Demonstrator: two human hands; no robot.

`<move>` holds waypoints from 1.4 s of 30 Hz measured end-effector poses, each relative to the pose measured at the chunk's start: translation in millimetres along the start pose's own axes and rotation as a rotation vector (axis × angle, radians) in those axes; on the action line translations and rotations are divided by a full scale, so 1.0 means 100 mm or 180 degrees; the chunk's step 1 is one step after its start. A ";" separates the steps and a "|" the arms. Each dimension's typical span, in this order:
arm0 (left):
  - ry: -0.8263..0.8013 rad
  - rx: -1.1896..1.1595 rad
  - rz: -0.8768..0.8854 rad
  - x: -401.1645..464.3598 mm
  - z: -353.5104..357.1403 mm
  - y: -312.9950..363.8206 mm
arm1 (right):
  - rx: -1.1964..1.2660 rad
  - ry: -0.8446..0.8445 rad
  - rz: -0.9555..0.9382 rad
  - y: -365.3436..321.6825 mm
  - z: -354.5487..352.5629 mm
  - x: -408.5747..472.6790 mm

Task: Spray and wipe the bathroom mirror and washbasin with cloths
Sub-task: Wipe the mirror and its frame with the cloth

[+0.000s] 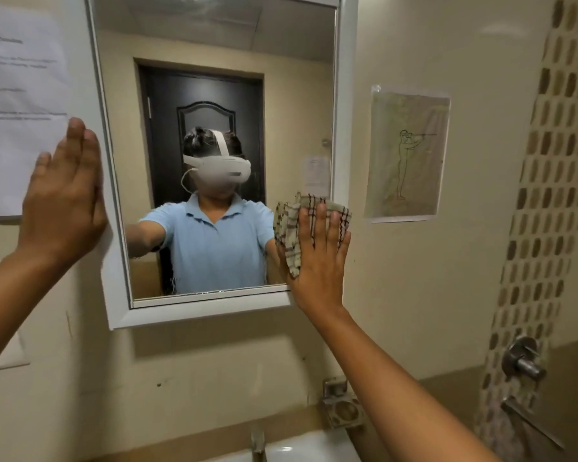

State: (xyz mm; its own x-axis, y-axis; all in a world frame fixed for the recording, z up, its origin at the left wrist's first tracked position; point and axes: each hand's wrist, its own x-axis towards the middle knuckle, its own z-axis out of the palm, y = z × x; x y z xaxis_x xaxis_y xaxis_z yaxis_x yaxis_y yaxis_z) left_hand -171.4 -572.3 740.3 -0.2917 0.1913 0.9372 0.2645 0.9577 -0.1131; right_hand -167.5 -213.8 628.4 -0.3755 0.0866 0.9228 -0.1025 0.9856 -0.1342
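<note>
A white-framed mirror (pixel 214 45) hangs on the beige wall in the head view. My right hand (pixel 317 258) presses a checked beige cloth (pixel 289 225) flat against the mirror's lower right corner, fingers straight and spread. My left hand (pixel 65 198) rests flat against the mirror's left frame edge, fingers straight. The white washbasin (pixel 307 446) shows at the bottom edge, with its tap (pixel 257 441) in front. The mirror reflects a person in a light blue shirt with a headset. No spray bottle is in view.
A printed paper sheet (pixel 17 95) is taped left of the mirror and a drawing (pixel 406 151) to its right. A metal holder (pixel 342 408) sits on the wall above the basin. A wall valve (pixel 524 360) and a mosaic tile strip (pixel 548 195) stand at right.
</note>
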 end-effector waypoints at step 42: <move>0.0069 -0.0072 -0.0055 -0.04 -0.11 0.12 | 0.0575 -0.0063 -0.1054 -1.54 0.30 -0.54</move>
State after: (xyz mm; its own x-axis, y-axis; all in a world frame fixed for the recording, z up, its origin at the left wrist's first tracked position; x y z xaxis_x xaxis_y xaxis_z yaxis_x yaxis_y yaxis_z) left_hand -157.2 -563.4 739.1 -0.2764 0.1698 0.9459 0.2806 0.9557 -0.0895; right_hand -159.2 -374.9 588.3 -0.3123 -0.2370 0.9199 -0.3815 0.9181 0.1070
